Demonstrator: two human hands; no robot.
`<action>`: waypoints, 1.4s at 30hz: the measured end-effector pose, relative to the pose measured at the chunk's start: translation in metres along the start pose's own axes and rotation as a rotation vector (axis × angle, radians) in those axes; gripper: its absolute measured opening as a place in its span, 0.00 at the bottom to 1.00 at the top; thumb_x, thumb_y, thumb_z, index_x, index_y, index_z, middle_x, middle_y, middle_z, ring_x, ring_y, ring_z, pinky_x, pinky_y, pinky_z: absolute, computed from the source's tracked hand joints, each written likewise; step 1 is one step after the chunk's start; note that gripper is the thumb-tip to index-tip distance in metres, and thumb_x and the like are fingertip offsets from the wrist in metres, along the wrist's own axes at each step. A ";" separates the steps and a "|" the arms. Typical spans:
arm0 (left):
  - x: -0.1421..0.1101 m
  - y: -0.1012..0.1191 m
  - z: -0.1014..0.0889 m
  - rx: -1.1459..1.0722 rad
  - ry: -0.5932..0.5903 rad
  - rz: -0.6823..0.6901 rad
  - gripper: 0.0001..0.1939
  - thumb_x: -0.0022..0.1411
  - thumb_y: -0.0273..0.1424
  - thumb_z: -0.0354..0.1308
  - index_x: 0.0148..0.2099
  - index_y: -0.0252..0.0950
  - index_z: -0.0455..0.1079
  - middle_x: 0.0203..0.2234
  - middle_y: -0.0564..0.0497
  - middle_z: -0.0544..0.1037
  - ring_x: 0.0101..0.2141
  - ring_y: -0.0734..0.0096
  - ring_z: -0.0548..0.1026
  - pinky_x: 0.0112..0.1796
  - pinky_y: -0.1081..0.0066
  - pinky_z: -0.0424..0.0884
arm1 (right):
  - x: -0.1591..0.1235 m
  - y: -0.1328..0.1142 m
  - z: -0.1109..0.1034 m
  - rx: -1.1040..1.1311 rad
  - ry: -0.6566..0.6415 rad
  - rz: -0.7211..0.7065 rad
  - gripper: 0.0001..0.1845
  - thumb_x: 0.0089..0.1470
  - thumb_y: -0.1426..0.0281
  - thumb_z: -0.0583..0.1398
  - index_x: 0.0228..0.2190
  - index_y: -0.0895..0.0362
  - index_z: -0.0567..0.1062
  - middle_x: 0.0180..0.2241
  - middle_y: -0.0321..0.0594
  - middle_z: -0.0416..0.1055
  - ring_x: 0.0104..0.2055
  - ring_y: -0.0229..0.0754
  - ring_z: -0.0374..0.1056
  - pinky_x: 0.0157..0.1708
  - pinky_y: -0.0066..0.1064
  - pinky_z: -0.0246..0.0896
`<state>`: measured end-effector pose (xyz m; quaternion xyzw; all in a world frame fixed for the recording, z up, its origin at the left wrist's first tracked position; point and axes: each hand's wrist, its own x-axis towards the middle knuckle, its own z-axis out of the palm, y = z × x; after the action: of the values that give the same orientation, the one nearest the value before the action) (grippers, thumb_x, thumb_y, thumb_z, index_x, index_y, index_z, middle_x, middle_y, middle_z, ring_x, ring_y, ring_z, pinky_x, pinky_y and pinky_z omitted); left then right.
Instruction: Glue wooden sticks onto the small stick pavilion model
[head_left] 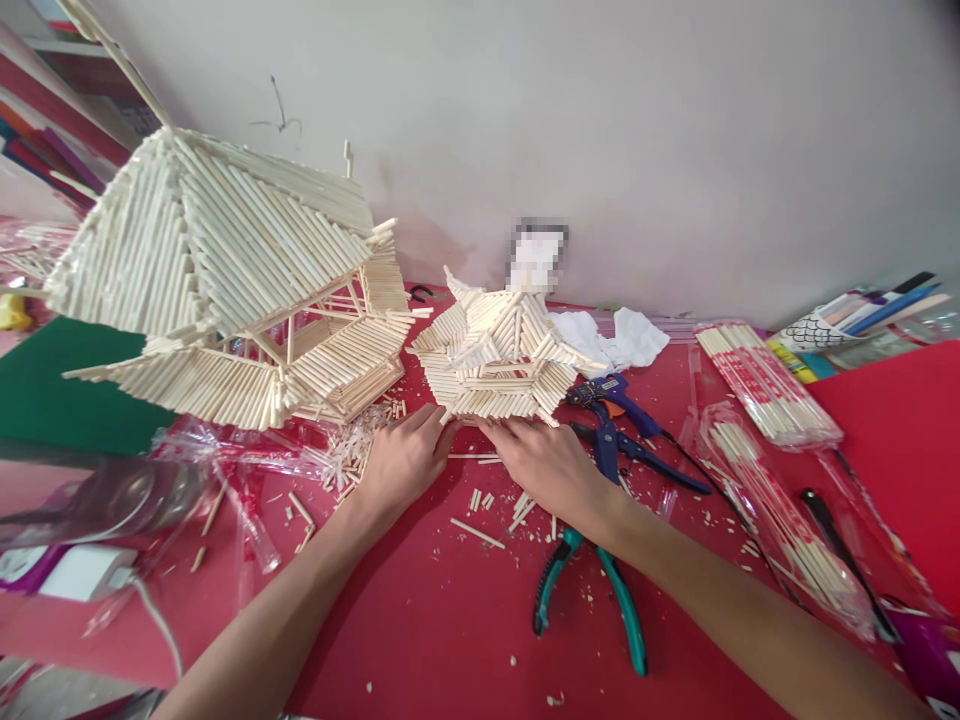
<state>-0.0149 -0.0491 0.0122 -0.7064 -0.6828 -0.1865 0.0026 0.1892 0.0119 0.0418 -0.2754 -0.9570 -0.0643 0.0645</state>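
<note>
A small pavilion model [499,350] built of pale wooden sticks, with tiered, upturned roofs, stands upright on the red tabletop. My left hand [405,455] grips its lower front edge on the left, thumb towards the middle. On the right of the same edge is my right hand [544,465], its fingers curled in beneath the lower eaves. The fingertips of both hands are partly hidden under the model. Cut stick pieces [480,498] lie just in front, between the wrists. Teal-handled pliers [622,600] lie partly under my right forearm.
A larger stick house [247,240] stands at the left. A blue glue gun [630,405] and blue-handled cutters [607,445] lie right of the small model. Packs of sticks [769,385], white tissue [637,338] and a white charger [86,573] lie about. A wall rises behind.
</note>
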 end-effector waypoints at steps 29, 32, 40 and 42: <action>0.001 0.000 -0.001 0.041 0.026 0.015 0.16 0.74 0.36 0.48 0.40 0.37 0.76 0.33 0.47 0.81 0.28 0.69 0.77 0.25 0.71 0.59 | 0.002 0.004 -0.007 0.061 -0.024 0.010 0.34 0.57 0.85 0.52 0.62 0.54 0.69 0.43 0.46 0.79 0.35 0.41 0.73 0.24 0.29 0.54; 0.000 -0.001 0.000 0.051 0.041 0.023 0.17 0.74 0.37 0.47 0.39 0.37 0.75 0.32 0.48 0.81 0.27 0.69 0.76 0.24 0.71 0.58 | 0.000 0.005 -0.007 0.049 -0.017 0.031 0.32 0.58 0.84 0.53 0.61 0.55 0.69 0.38 0.45 0.79 0.32 0.40 0.73 0.22 0.30 0.50; 0.000 -0.002 0.002 0.037 0.059 0.032 0.16 0.73 0.36 0.49 0.37 0.36 0.74 0.31 0.48 0.80 0.26 0.70 0.76 0.24 0.72 0.56 | -0.003 0.003 -0.007 0.060 -0.016 0.031 0.26 0.60 0.81 0.52 0.58 0.60 0.70 0.30 0.43 0.77 0.25 0.37 0.68 0.21 0.31 0.43; 0.000 -0.002 0.001 0.038 0.060 0.033 0.16 0.73 0.36 0.48 0.38 0.36 0.74 0.31 0.48 0.80 0.26 0.70 0.76 0.24 0.72 0.57 | -0.002 0.002 -0.007 0.068 -0.012 0.025 0.27 0.60 0.81 0.52 0.59 0.60 0.69 0.31 0.43 0.77 0.25 0.38 0.68 0.22 0.31 0.44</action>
<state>-0.0160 -0.0490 0.0106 -0.7113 -0.6743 -0.1944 0.0397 0.1923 0.0112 0.0482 -0.2855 -0.9555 -0.0292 0.0691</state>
